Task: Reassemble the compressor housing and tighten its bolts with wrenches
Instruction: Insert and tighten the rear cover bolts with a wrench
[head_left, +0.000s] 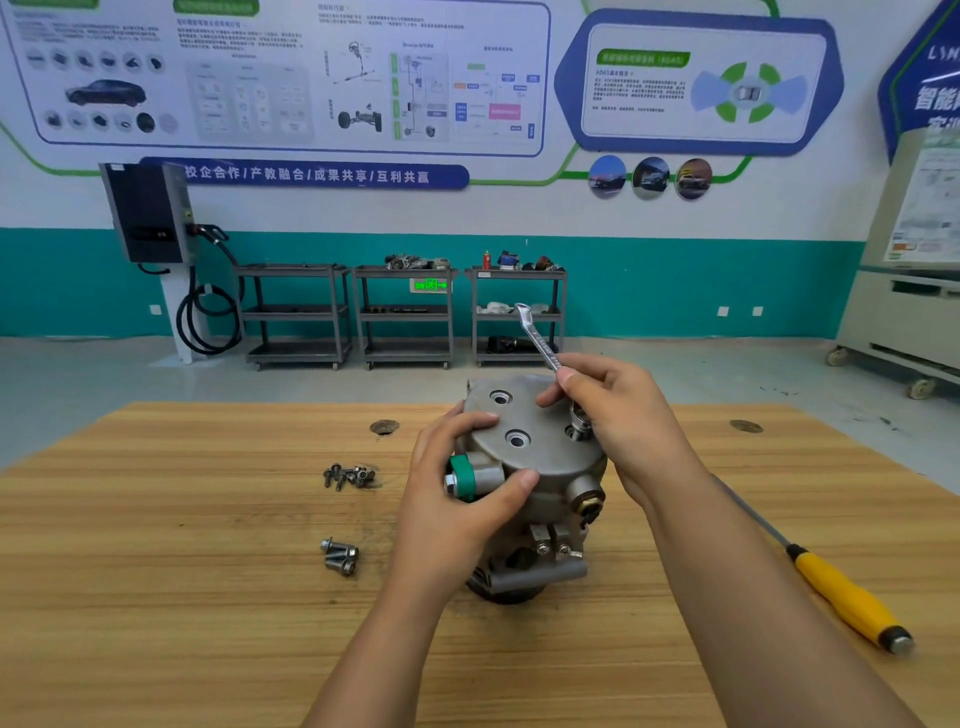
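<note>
The grey metal compressor (540, 457) stands upright on the wooden table (182, 597), its round end cover facing up with two open ports. My left hand (457, 499) grips the cover's left side, fingers curled over the edge and thumb below a green-collared fitting (465, 480). My right hand (618, 415) holds a silver combination wrench (537, 340) whose lower end sits on a bolt (579, 428) at the cover's right rim. The wrench's open end points up and away.
Two groups of loose bolts lie on the table left of the compressor: a pile (349, 475) and a pair (340, 557). A yellow-handled screwdriver (847, 597) lies at the right. Two round holes (384, 427) mark the tabletop. Grey carts (405, 317) stand along the far wall.
</note>
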